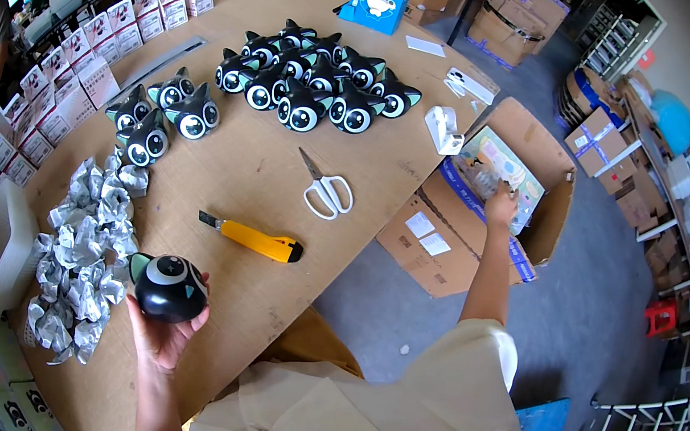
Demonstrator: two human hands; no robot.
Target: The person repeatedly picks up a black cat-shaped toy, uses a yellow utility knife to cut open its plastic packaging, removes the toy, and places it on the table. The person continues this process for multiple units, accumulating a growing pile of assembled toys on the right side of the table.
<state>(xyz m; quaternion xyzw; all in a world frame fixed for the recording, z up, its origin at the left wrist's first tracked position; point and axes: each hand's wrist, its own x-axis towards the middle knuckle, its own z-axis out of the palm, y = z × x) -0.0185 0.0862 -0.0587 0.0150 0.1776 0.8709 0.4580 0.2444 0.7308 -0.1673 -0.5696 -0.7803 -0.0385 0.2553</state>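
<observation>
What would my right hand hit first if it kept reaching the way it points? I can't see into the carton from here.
Probably the clear-wrapped items inside the open cardboard box on the floor: the right hand is already over its opening, fingers toward them. Depth is unclear, so contact can't be confirmed.

White printed cartons (70, 73) stand in rows along the table's (252, 174) left edge. A blue box (376, 6) sits at its far edge. An open cardboard box (493, 194) with white labels (427, 234) lies just off its right edge.
</observation>
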